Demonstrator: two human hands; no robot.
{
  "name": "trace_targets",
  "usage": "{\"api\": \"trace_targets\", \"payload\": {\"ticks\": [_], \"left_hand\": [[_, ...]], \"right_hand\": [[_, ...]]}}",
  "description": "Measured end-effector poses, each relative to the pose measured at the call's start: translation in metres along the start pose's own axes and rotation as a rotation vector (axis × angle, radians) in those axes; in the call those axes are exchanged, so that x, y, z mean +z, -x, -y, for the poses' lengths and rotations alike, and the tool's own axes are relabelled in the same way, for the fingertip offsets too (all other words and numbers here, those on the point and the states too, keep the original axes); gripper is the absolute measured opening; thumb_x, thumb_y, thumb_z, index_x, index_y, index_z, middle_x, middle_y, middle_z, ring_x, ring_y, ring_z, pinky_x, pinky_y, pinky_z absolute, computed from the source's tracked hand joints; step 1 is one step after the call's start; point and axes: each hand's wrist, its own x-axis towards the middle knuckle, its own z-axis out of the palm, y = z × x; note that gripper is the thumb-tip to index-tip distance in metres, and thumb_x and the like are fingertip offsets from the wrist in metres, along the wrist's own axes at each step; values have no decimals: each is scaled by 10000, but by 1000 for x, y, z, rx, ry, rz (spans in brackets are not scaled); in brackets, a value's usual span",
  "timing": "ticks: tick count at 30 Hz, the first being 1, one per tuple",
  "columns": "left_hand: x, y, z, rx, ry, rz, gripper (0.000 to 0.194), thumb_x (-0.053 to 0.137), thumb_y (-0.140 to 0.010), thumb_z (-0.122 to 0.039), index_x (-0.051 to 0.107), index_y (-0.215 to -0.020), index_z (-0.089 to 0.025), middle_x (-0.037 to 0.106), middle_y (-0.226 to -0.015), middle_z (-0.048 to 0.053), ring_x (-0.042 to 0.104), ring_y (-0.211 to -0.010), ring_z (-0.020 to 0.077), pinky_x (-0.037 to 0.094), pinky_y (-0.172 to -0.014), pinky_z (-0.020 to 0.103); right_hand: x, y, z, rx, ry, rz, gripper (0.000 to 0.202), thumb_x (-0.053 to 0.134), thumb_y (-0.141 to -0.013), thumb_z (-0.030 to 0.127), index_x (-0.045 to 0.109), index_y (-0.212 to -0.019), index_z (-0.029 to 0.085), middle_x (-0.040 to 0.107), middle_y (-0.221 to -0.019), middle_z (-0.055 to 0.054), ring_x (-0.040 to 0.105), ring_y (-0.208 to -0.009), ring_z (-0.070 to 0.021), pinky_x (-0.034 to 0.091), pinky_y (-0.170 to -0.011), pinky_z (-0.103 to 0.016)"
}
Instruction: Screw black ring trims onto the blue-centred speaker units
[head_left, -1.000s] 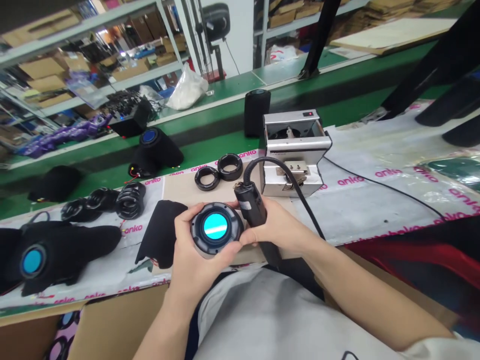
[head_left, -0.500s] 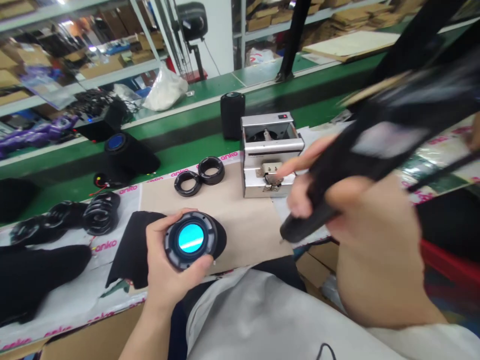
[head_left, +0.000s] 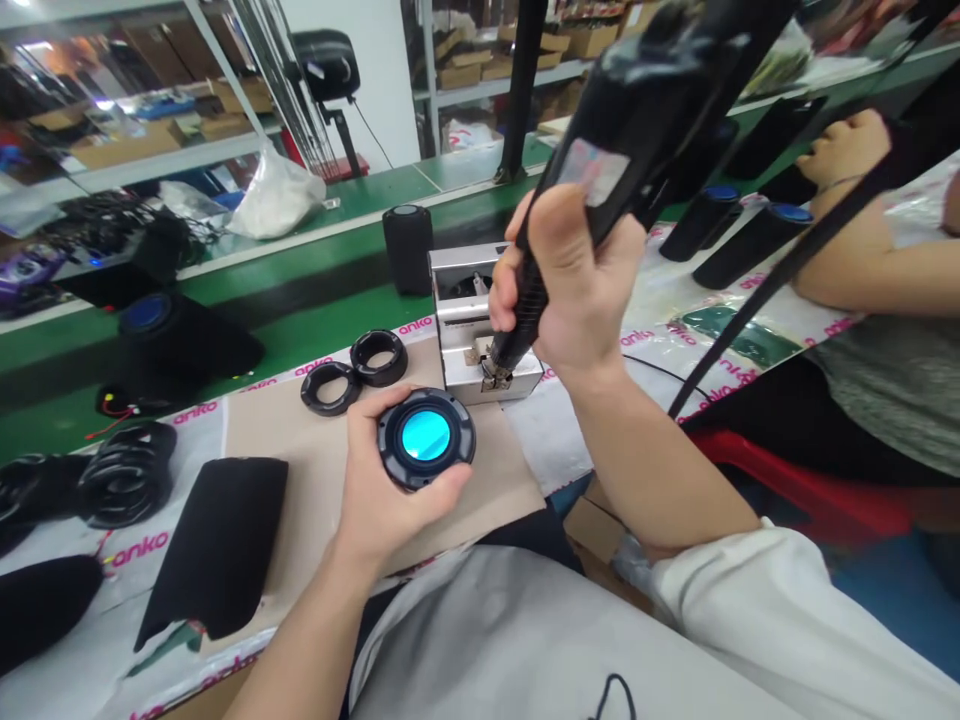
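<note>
My left hand (head_left: 382, 490) grips a round black speaker end with a glowing blue disc (head_left: 425, 437), held upright over the brown cardboard mat (head_left: 300, 470). My right hand (head_left: 574, 290) is closed around a black electric screwdriver (head_left: 615, 150), tilted with its tip down at the outlet of the small metal screw feeder box (head_left: 469, 325). The screwdriver's black cable (head_left: 780, 270) runs off to the right. Two black rings (head_left: 352, 372) lie on the mat behind the speaker end.
A black fabric sleeve (head_left: 214, 545) lies left of the mat, stacked black rings (head_left: 124, 475) further left. A black cylinder (head_left: 407, 247) stands on the green conveyor (head_left: 300, 330). Another person's arm (head_left: 855, 250) rests at the right beside black speakers (head_left: 750, 245). Shelves with boxes stand behind.
My right hand has swung the screwdriver from beside the speaker end up and over to the feeder box, tip now at its outlet. My left hand keeps hold of the speaker end.
</note>
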Motion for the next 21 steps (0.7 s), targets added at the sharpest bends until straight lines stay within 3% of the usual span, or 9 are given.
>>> {"api": "trace_targets", "payload": {"ticks": [6,10,13,17,21], "left_hand": [[-4,-1,-2,-56,-5,14,733,948,-705,-410,549,-1295,-236,716,-1269,90,769,-1110,263,632,-946,401],[-3,-4,-4,-85,-22,7,737,941,-692,-425,548,-1288,-240,711,-1240,81,766,-1082,261,635,-922,400],[-3,-4,-5,-97,-9,19,738,939,-690,-405,545,-1291,-239,706,-1234,77,761,-1074,256,629,-912,390],[-3,-4,-6,-115,-11,18,724,927,-687,-421,543,-1273,-238,699,-1214,76,751,-1074,267,621,-900,394],[-2,-5,-6,-123,-22,13,732,921,-688,-442,538,-1277,-238,697,-1217,79,751,-1066,273,618,-895,404]], "right_hand": [[-5,8,-2,166,116,115,665,836,-769,840,509,-778,261,516,-583,46,484,-496,-128,372,-453,-323],[-7,14,3,252,62,80,611,839,-820,776,541,-751,247,510,-550,37,473,-427,-130,366,-400,-326],[-10,8,17,210,12,82,594,868,-785,780,587,-784,256,530,-563,32,505,-432,-147,395,-390,-342],[-8,-4,33,41,58,111,610,853,-746,841,603,-784,286,513,-601,12,571,-513,-190,451,-443,-389],[0,1,16,39,159,2,674,806,-748,894,510,-743,288,468,-562,23,475,-476,-152,355,-447,-370]]}}
